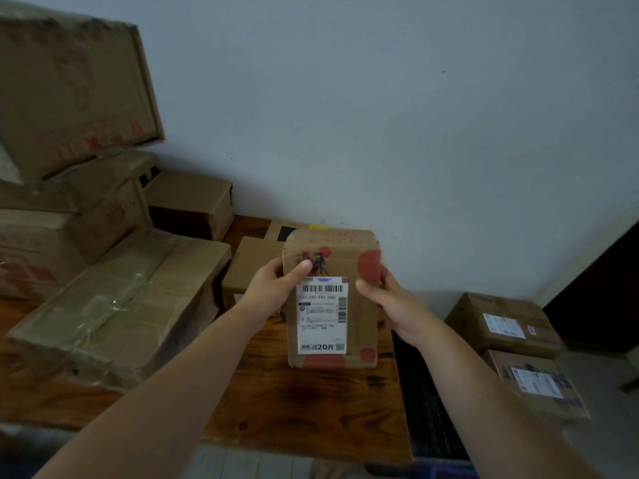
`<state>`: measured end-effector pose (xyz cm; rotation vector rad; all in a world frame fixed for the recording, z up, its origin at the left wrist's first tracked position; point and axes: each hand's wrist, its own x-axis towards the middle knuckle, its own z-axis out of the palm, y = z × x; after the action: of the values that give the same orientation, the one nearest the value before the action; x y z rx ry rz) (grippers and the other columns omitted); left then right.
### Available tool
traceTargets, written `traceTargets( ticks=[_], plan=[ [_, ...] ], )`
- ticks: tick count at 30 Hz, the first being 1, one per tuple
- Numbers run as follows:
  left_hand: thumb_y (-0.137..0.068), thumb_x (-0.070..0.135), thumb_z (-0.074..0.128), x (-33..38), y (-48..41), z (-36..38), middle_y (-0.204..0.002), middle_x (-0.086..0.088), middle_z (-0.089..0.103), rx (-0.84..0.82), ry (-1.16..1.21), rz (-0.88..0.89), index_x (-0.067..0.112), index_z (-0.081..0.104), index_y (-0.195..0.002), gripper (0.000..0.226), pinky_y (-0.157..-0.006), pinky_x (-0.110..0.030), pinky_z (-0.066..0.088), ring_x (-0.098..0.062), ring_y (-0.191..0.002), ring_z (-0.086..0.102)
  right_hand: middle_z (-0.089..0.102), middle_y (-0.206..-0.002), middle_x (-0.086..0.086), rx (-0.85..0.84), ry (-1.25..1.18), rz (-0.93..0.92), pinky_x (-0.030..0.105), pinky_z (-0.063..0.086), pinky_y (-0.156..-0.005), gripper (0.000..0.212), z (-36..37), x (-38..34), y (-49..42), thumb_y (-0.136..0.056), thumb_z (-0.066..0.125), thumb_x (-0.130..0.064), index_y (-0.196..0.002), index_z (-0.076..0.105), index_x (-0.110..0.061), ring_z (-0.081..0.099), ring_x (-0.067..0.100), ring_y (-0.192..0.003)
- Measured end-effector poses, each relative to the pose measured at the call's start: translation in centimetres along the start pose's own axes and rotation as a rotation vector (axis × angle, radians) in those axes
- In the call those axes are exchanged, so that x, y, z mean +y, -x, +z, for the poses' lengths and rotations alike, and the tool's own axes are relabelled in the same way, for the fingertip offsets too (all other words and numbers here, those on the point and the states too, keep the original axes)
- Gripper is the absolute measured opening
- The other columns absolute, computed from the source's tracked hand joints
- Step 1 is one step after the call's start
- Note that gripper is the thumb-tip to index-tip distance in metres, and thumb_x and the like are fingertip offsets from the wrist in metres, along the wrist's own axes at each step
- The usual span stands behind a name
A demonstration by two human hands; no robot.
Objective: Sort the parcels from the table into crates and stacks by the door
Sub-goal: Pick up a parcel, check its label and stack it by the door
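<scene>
Two bare forearms, no sleeves, hands unadorned

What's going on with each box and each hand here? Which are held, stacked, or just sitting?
small parcel: held up over the table, label facing the camera.
left hand: gripping the parcel's left edge.
right hand: gripping its right edge.
large taped box: resting on the wooden table, sealed.
stacked cartons: piled at left, the top one tilted.
two labelled boxes: stacked on the floor at right, sealed.

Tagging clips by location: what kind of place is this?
Probably a small parcel sorting room: stacked cartons on a wooden table, a parcel with a shipping label in both hands, labelled boxes by the wall.
</scene>
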<state>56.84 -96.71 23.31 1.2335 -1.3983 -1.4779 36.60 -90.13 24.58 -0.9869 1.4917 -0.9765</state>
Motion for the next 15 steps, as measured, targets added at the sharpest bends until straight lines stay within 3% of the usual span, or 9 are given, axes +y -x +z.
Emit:
traceTargets(
  ticks=[2, 5, 8, 11, 15],
  plan=[
    [-0.078, 0.043, 0.069, 0.0, 0.0, 0.0, -0.106, 0.003, 0.069, -0.035, 0.023, -0.002, 0.023, 0.058, -0.119, 0.047, -0.071, -0.026, 0.049, -0.014, -0.093, 0.065, 0.062, -0.116, -0.008, 0.073, 0.014, -0.025, 0.047, 0.047, -0.093, 0.111, 0.1, 0.5, 0.0, -0.042, 0.081, -0.056, -0.140, 0.034, -0.032, 0.058, 0.017, -0.108],
    [-0.073, 0.026, 0.077, -0.1, 0.0, -0.5, -0.105, 0.004, 0.070, -0.147, 0.038, -0.039, 0.026, 0.055, -0.122, 0.054, -0.063, -0.024, 0.054, -0.013, -0.088, 0.069, 0.063, -0.105, -0.013, 0.178, 0.002, -0.049, 0.035, 0.050, -0.079, 0.088, 0.0, 1.1, 0.2, -0.046, 0.075, -0.060, -0.124, 0.045, -0.031, 0.060, 0.009, -0.096],
    [-0.067, 0.026, 0.079, -0.5, 0.3, -0.7, -0.103, 0.002, 0.072, -0.200, 0.070, -0.051, 0.022, 0.054, -0.129, 0.067, -0.065, -0.026, 0.056, -0.015, -0.088, 0.070, 0.065, -0.105, -0.008, 0.257, -0.020, -0.066, 0.037, 0.051, -0.083, 0.073, 0.0, 1.5, 0.4, -0.042, 0.074, -0.067, -0.101, 0.051, -0.032, 0.062, 0.011, -0.096],
    [-0.060, 0.041, 0.076, -0.9, 0.9, -0.3, -0.110, 0.000, 0.070, -0.200, 0.125, -0.078, 0.027, 0.047, -0.136, 0.083, -0.076, -0.032, 0.054, -0.017, -0.094, 0.069, 0.066, -0.106, -0.006, 0.273, -0.033, -0.073, 0.041, 0.051, -0.087, 0.068, 0.1, 1.9, 1.0, -0.045, 0.074, -0.065, -0.100, 0.053, -0.032, 0.062, 0.014, -0.099],
    [-0.078, 0.047, 0.066, -1.7, 1.4, 0.7, -0.111, 0.009, 0.066, -0.212, 0.130, -0.115, 0.038, 0.043, -0.138, 0.065, -0.080, -0.031, 0.044, -0.009, -0.097, 0.062, 0.069, -0.108, -0.005, 0.274, -0.086, -0.073, 0.041, 0.052, -0.085, 0.058, -0.3, 2.8, 2.3, -0.060, 0.077, -0.053, -0.109, 0.059, -0.029, 0.064, 0.017, -0.101]
  ],
)
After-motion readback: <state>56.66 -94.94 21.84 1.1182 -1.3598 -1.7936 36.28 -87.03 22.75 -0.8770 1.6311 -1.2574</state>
